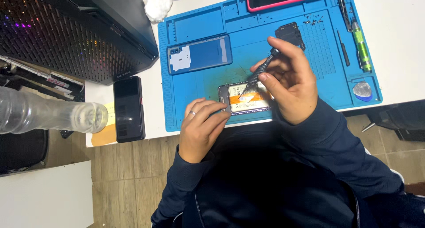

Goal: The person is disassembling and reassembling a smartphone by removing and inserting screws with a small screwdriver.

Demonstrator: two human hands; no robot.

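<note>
1. Right hand [290, 84]: closed around a dark precision screwdriver [261, 70], tip set down into the opened phone [245, 99].
2. Left hand [201, 126]: fingertips pressed on the opened phone's near-left corner, gripping nothing else (a ring shows on one finger).
3. Opened phone: lies at the near edge of the blue work mat [195, 90], insides up; an orange strip crosses a white label on the battery.
4. Handling note: the driver is best kept steep and seated squarely, the left hand pinning the frame flat.
5. Blue back cover [199, 54]: on the mat, farther off, with a white patch at its left end.
6. Black phone [129, 108]: on the desk [152, 84], left of the mat.
7. Green-handled tool [361, 46]: far right of the mat.
</note>
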